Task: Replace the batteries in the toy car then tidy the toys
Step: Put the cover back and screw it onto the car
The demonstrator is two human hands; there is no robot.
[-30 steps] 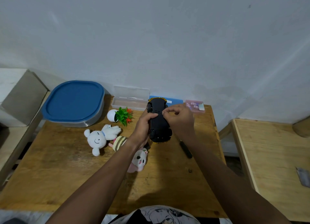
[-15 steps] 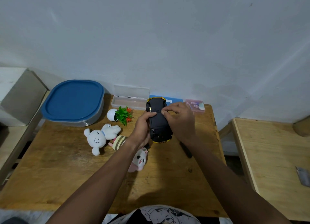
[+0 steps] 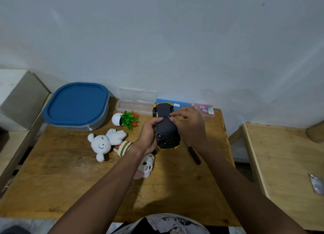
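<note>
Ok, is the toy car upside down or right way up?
Upside down: the toy car shows its black underside and wheels facing up.

A pale, bluish-white wall fills the upper half, plain and softly lit (a faint diagonal streak of light crosses its right side). A worn wooden table stands against it. A lighter wooden table sits beside it on the right, and a grey-and-white cabinet on the left.

Dim, even indoor light puts a cool blue cast on the wall — a pale diagonal streak crosses its right side. Soft shadows lie on the wooden table at lower centre. The frame edges bow, and the toy car looks soft, dark and low in detail.
</note>
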